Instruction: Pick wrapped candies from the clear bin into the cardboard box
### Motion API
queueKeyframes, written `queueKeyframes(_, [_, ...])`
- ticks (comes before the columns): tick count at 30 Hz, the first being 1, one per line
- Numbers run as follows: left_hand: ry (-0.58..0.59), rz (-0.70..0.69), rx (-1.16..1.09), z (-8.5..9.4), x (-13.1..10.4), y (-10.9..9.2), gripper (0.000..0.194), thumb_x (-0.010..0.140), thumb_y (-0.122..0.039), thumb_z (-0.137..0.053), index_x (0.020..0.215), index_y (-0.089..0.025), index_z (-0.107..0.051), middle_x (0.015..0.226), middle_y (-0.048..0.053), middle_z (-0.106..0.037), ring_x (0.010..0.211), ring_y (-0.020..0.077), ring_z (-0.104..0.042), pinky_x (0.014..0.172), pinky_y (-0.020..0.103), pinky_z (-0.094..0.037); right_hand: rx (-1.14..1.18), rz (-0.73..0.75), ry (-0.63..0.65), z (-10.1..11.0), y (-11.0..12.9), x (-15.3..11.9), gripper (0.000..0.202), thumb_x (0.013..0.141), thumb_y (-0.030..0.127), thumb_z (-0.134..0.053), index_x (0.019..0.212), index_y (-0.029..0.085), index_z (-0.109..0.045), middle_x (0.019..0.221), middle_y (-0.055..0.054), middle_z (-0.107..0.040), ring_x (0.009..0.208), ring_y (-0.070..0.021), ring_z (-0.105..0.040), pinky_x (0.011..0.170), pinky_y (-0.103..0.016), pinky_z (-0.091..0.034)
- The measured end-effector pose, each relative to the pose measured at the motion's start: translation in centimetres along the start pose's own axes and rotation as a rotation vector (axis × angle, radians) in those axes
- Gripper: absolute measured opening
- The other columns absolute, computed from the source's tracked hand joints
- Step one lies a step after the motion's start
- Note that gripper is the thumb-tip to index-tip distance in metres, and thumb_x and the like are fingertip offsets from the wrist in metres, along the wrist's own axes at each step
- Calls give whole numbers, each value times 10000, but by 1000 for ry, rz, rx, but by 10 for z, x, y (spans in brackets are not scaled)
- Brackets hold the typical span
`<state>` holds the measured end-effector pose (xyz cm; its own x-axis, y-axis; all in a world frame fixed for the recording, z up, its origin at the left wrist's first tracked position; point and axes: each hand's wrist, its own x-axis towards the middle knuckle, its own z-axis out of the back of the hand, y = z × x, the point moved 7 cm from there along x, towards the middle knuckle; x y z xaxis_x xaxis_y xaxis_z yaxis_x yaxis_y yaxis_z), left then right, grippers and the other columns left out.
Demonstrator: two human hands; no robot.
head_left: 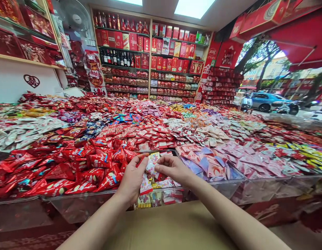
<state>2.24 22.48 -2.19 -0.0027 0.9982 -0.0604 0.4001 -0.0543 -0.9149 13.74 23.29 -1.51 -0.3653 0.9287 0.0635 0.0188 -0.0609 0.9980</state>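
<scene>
Head view, and both hands meet at lower centre of the frame, over a clear plastic bin (223, 185) set into the sweet-covered worktop (267, 194). The left hand (132, 178) has its fingers closed on a small pink-and-white printed candy wrapper (150, 169), and the right hand (174, 168) pinches the same wrapper from the other side, thumb and fingers shut on it. So the wrapper sits between the two hands, just above more packets of the same pale kind lying in the bin; its print is too small to read. Left of the hands, a heap of glossy red packets (72, 170) fills the lower left. To the right, pale pink and lilac packets (208, 163) lie just beside the right hand. A flat brown cardboard surface (171, 225) spreads across the bottom under the forearms. Upper centre, shelves (150, 59) carry red gift boxes and dark bottles; the labels cannot be read. On the white wall at upper left, a red double-happiness emblem (31, 80). At far right, a blue car (266, 100) stands outside.
</scene>
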Motion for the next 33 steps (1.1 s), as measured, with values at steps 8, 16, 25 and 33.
queueKeyframes(8, [-1, -34, -63, -2, -4, -5, 257, 663, -230, -611, 910, -207, -544, 707, -25, -580, 476, 75, -523, 430, 191, -415, -30, 27, 11, -4, 2, -1, 235, 713, 380, -578, 758, 165, -495, 603, 27, -545, 508, -106, -551, 476, -242, -453])
queueKeyframes(16, [156, -94, 745, -12, 7, -16, 279, 725, -266, -501, 993, -186, -493, 757, 15, -589, 610, 135, -570, 464, 215, -413, -836, 275, -254, 38, 27, -2, 170, 777, 125, -419, 803, 158, -585, 819, -60, -611, 764, -155, -533, 693, -286, -412])
queueKeyframes(25, [607, -48, 1737, -45, 17, 15, 207, 448, -35, -631, 371, -207, -547, 352, -30, -477, 471, 165, -513, 541, 294, -399, -1201, 1, 178, 19, -9, -3, 307, 659, 20, -407, 849, 164, -601, 790, -51, -635, 675, -137, -515, 553, -212, -337])
queueKeyframes(33, [632, 2, 1986, -33, 30, 45, 123, 772, -265, -566, 755, -149, -603, 807, 9, -630, 776, 160, -596, 715, 346, -477, -1280, -28, 211, 10, -16, 0, 312, 624, 85, -504, 910, 149, -611, 903, -91, -655, 778, -189, -571, 594, -234, -365])
